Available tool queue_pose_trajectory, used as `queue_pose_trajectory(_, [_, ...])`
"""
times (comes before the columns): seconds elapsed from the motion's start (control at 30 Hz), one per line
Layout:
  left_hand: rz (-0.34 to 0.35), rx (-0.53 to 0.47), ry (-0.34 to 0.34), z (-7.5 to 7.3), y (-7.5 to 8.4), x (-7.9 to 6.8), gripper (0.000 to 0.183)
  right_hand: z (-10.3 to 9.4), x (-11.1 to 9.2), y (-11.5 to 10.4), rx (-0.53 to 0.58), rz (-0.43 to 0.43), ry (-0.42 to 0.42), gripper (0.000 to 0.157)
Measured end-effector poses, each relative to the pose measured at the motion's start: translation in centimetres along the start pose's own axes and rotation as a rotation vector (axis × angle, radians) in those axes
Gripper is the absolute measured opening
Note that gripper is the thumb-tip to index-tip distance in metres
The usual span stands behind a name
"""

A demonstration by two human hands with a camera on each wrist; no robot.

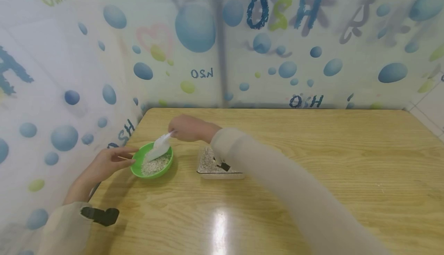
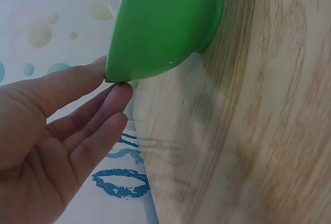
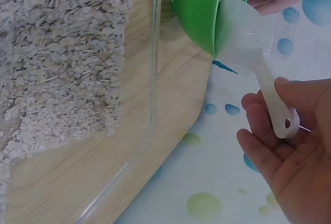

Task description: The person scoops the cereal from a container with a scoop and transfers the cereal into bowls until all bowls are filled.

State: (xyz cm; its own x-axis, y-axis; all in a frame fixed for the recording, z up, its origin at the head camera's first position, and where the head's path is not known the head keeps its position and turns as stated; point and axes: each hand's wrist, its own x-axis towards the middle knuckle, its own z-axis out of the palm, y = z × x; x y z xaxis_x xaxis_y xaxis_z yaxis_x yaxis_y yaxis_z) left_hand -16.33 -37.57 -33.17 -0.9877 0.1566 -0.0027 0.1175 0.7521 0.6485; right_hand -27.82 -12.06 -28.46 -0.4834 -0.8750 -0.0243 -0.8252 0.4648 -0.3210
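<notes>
My left hand pinches the near-left rim of a green bowl, thumb on the edge and fingertips beneath, as the left wrist view shows. Pale rolled oats lie in the bowl. By its handle my right hand grips a white plastic scoop. In the head view the scoop's head is tipped down inside the bowl, above the oats. The right wrist view shows the scoop handle between thumb and curled fingers. What the scoop contains is hidden.
A clear rectangular container of oats stands right of the bowl, partly hidden under my right sleeve. Both are on a wooden table. A patterned wall covering rises behind and at the left.
</notes>
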Motion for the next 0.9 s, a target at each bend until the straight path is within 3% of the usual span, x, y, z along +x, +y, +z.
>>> queue_pose_trajectory(0.9, [-0.023, 0.010, -0.004, 0.1, -0.2, 0.0, 0.045, -1.5, -1.4, -1.6, -0.121, -0.076, -0.013, 0.017])
